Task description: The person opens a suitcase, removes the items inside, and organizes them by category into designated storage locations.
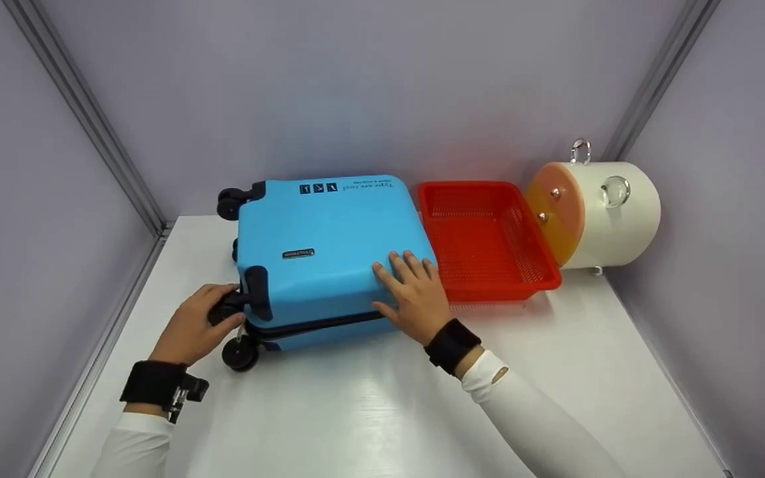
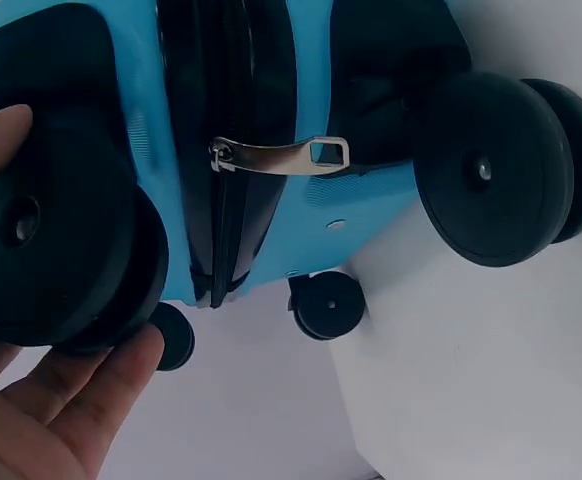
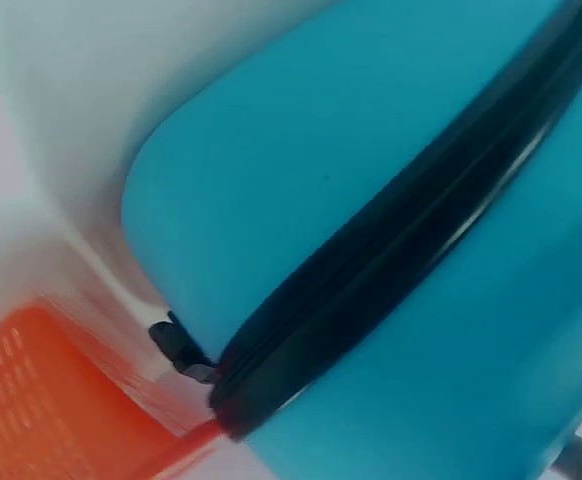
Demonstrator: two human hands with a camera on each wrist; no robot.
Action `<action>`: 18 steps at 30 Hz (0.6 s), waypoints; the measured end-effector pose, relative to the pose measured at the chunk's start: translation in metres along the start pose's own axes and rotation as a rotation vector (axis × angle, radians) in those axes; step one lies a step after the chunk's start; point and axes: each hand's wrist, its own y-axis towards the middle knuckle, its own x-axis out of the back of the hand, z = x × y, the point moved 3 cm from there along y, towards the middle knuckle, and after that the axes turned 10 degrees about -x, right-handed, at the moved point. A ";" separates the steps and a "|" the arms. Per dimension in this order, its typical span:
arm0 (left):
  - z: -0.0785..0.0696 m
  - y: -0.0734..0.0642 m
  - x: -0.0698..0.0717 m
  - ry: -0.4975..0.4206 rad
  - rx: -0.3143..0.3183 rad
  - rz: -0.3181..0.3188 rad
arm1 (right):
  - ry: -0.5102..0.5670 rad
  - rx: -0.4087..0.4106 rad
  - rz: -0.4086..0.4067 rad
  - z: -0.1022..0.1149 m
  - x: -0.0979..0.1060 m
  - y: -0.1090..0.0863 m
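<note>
A blue hard-shell suitcase lies flat on the white table, its wheels pointing left. My left hand grips a black caster wheel at the near left corner, thumb on one side and fingers on the other. The left wrist view shows that same wheel up close, beside a metal zipper pull. With fingers spread, my right hand rests on the near right edge of the lid. A black zipper band runs around the case side in the right wrist view.
Right of the suitcase stands a red perforated plastic basket, very close to it. Beyond that, a white cylinder with an orange and yellow end and clear handles lies on its side. Grey walls enclose the table at back and sides.
</note>
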 end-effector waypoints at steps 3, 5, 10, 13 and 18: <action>-0.007 0.001 0.001 0.035 0.001 0.007 | -0.055 0.050 -0.096 0.005 -0.003 -0.004; -0.013 0.001 0.000 0.059 -0.001 0.012 | -0.057 0.047 -0.125 0.005 -0.006 -0.005; -0.029 -0.007 -0.002 0.139 -0.047 -0.021 | -0.001 0.011 -0.087 0.001 -0.008 -0.003; -0.042 -0.014 -0.006 0.217 -0.103 -0.057 | 0.061 0.014 -0.032 -0.004 -0.008 0.000; -0.070 -0.020 -0.021 0.320 -0.173 -0.099 | 0.171 0.002 0.045 -0.021 -0.012 0.004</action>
